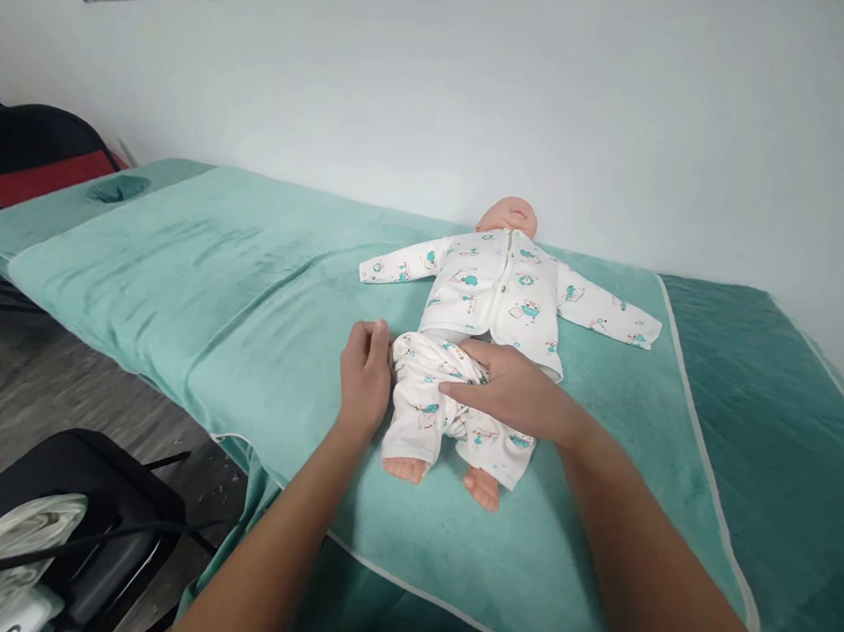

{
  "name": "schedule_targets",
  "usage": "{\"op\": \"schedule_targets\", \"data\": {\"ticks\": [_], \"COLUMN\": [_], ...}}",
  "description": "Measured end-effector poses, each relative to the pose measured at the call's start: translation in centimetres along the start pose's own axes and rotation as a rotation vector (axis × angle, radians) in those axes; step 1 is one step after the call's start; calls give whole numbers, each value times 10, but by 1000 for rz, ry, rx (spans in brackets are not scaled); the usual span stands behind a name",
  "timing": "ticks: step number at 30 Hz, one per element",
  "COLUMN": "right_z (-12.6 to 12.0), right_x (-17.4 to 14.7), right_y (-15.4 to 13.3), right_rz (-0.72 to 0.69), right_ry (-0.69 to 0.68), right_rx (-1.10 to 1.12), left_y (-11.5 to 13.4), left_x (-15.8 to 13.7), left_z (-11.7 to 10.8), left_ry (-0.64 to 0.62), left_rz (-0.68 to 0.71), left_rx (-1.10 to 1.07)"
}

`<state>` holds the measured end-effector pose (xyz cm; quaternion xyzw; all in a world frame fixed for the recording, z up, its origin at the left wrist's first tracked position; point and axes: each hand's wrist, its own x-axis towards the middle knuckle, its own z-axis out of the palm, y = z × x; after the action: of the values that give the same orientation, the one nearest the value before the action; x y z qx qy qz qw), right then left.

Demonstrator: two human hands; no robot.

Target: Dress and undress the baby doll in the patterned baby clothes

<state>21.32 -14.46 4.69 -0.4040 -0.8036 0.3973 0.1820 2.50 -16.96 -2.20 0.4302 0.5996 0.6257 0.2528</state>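
A baby doll (511, 215) lies on its back in a white printed jacket (471, 281), its arms spread and its bare feet towards me. White pants (418, 421) with the same print cover its legs, bunched up at the waist. My left hand (366, 376) is closed at the waistband's left edge, thumb up; its fingertips are partly hidden. Across the front, my right hand (512, 391) grips the bunched waistband, with the thumb over the cloth and a finger along its upper edge. The jacket's lower hem hangs apart just above the pants.
A light green cover (283, 271) lies over the long bed, with darker green fabric (780, 424) at the right. The white wall (414, 104) runs behind it. Black chairs stand at the left; the near chair (122, 506) holds a clear plastic bag (13, 545).
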Motion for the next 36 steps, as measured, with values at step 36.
{"op": "schedule_targets", "data": {"ticks": [36], "right_z": [-10], "right_x": [-1], "right_y": [12], "right_rz": [-121], "right_ry": [132], "right_rx": [308], "left_y": [10], "left_x": [-29], "left_z": [-30], "left_ry": [-103], "left_rz": [-147], "left_rx": [-64]}}
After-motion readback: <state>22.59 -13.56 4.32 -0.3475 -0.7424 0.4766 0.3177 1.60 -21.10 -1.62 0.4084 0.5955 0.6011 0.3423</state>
